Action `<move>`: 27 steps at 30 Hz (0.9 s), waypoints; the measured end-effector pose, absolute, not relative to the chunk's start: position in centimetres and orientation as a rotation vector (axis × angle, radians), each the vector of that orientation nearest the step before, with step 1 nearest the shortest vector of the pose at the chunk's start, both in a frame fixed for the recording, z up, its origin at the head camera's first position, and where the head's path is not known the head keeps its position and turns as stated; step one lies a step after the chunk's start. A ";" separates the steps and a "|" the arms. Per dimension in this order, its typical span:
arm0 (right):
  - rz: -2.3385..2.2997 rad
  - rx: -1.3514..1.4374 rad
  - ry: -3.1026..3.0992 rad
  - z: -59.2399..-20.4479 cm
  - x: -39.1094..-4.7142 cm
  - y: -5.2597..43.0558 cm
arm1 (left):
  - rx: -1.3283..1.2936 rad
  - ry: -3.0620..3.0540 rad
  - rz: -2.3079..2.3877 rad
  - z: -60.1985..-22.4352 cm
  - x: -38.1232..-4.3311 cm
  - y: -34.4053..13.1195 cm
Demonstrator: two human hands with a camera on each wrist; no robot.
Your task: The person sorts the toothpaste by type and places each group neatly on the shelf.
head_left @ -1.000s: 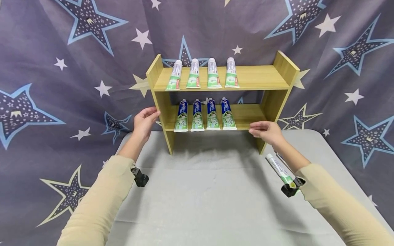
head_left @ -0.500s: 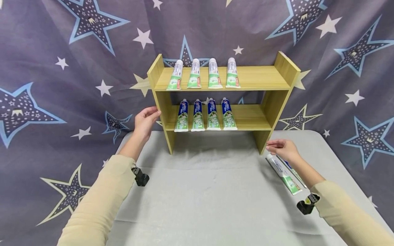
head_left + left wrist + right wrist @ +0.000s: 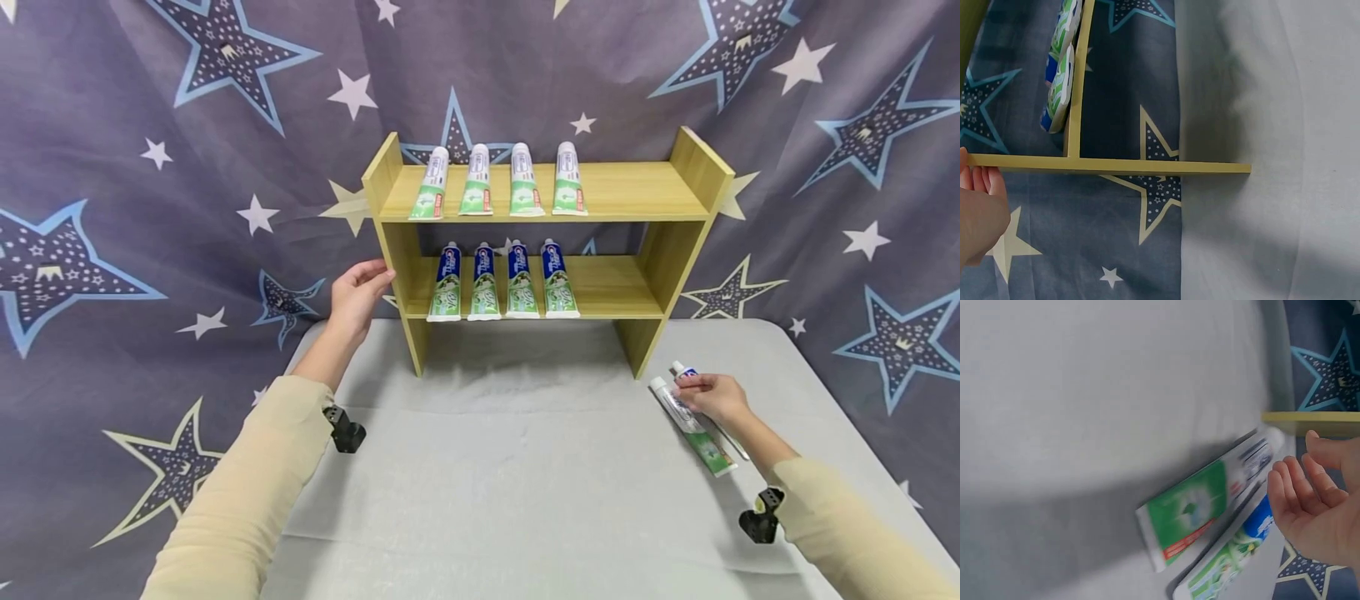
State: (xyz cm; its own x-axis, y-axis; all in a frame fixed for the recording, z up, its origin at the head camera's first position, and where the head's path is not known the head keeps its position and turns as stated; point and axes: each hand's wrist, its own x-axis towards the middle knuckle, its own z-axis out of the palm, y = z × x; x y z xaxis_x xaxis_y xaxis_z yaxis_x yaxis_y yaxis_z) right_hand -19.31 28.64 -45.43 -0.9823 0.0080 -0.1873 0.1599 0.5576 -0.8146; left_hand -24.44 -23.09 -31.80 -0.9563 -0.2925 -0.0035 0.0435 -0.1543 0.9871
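My left hand (image 3: 356, 302) holds the left side panel of a two-tier wooden shelf (image 3: 626, 188). In the left wrist view its fingers (image 3: 994, 181) lie against the panel's outer face. Over two toothpaste tubes on the table at right is my right hand (image 3: 716, 400), its fingers loosely bent and nothing between them. The nearer tube (image 3: 705, 442) is white and green. Beside it lies a blue-and-green tube (image 3: 1222, 569), partly hidden by the hand in the head view.
White-and-green toothpaste tubes (image 3: 479, 182) stand in a row on the top tier, caps toward the back. Below them, blue-and-green tubes (image 3: 484, 283) line the lower tier. A grey cloth covers the table (image 3: 510, 483), and a star-patterned curtain (image 3: 247, 167) hangs close behind.
My right hand has moved from the lower tier's right end down and right to the tubes on the table. My left hand stays at the side panel.
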 end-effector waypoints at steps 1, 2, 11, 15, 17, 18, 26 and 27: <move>-1.366 0.141 2.641 -45.6 -19.3 28.8 | 0.286 -1.882 -2.210 -31.8 -24.5 -23.1; -1.337 0.147 2.654 -45.8 -19.3 29.0 | 0.289 -1.884 -2.207 -31.8 -24.5 -23.1; -0.972 -0.041 2.928 -47.4 -18.9 29.8 | 0.303 -1.910 -2.183 -31.7 -24.5 -23.1; -0.884 -0.104 3.027 -48.2 -18.8 29.7 | 0.303 -1.933 -2.166 -31.6 -24.4 -22.9; -0.882 -0.085 3.046 -48.4 -18.7 29.6 | 0.308 -1.934 -2.166 -31.6 -24.4 -22.9; -0.879 -0.070 3.053 -48.5 -18.7 29.6 | 0.312 -1.936 -2.164 -31.6 -24.4 -22.9; -0.792 -0.015 3.038 -48.4 -18.5 29.0 | 0.332 -1.969 -2.147 -31.6 -24.2 -23.0; -0.789 -0.006 3.033 -48.4 -18.5 28.9 | 0.331 -1.970 -2.146 -31.6 -24.3 -23.0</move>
